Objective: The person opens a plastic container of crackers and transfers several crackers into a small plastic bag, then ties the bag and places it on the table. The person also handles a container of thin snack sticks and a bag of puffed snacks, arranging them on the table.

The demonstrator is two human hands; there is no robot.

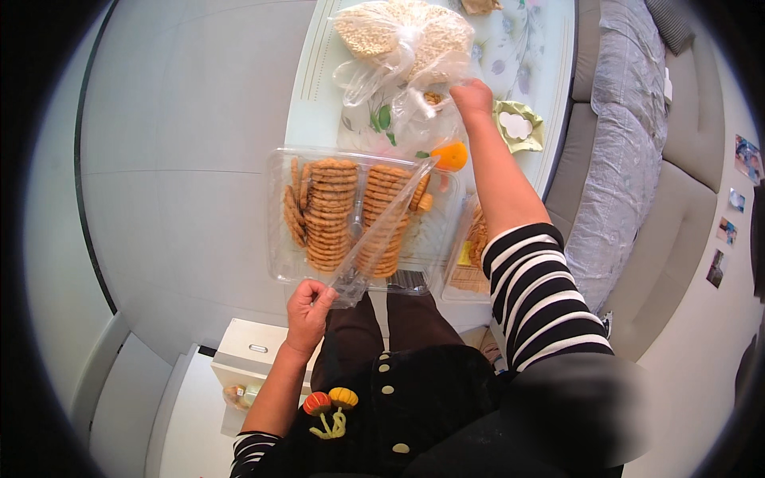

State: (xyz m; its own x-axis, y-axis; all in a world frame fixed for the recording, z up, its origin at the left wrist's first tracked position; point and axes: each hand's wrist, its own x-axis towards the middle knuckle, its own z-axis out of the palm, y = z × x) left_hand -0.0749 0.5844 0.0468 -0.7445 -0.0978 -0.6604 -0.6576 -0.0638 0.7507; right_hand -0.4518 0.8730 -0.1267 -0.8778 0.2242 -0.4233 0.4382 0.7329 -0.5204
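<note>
My left hand (311, 310) pinches the lower end of a clear plastic film bag (382, 230), which stretches diagonally over a clear plastic tray (272, 215). Rows of round brown biscuits (330, 218) stand on edge in this tray. My right hand (473, 98) is farther up, closed on thin clear plastic by a tied clear bag of pale puffed grain (406, 36); its fingertips are partly hidden. An orange fruit (451, 156) lies between the tray and my right forearm.
A second clear container (466, 281) with brown snacks sits right of the tray. A green packet (519, 126) lies on the floral-patterned table (526, 71). A grey sofa (687, 149) runs along the right. White drawers (254, 346) stand at the lower left.
</note>
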